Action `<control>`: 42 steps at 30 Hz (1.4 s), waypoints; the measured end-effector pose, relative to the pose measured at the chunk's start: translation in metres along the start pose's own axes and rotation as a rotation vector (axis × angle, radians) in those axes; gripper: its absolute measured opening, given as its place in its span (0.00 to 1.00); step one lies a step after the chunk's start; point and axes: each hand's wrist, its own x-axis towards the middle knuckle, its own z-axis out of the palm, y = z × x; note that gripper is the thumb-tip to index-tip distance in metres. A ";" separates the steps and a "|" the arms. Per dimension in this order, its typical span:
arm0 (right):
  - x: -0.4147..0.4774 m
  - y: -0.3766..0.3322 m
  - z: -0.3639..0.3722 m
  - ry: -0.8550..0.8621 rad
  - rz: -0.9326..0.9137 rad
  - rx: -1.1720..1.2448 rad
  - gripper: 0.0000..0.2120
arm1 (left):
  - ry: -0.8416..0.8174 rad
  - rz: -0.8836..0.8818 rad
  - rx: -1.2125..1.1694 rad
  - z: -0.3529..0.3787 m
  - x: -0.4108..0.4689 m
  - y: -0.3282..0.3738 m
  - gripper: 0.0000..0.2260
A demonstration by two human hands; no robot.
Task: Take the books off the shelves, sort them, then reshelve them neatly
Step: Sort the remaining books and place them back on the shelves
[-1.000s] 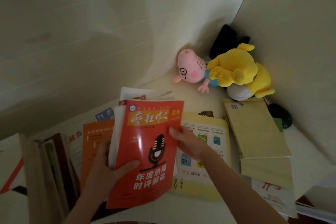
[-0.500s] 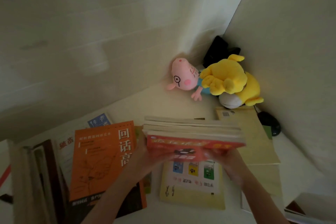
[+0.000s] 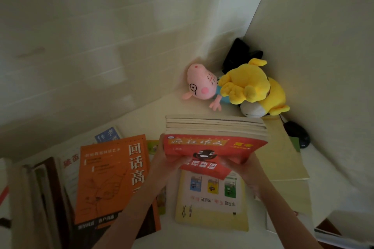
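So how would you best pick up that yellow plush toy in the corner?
Probably by its plump body, from above and in front: the yellow plush toy lies slumped over the pink pig toy, with walls close behind and to its right.

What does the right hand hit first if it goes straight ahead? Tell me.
Likely the yellow plush toy in the corner; the book stack the right hand grips would reach it first. Depth is unclear.
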 end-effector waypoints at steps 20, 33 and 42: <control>0.016 0.027 0.084 -0.306 0.435 -0.165 0.25 | 0.368 -0.224 0.132 -0.073 -0.034 -0.001 0.35; 0.012 0.109 -0.012 0.345 0.751 -0.570 0.39 | 0.375 -0.368 0.127 -0.096 -0.022 -0.026 0.35; 0.011 0.065 -0.015 0.351 0.581 -0.359 0.23 | 0.341 -0.436 0.129 -0.101 -0.018 -0.026 0.37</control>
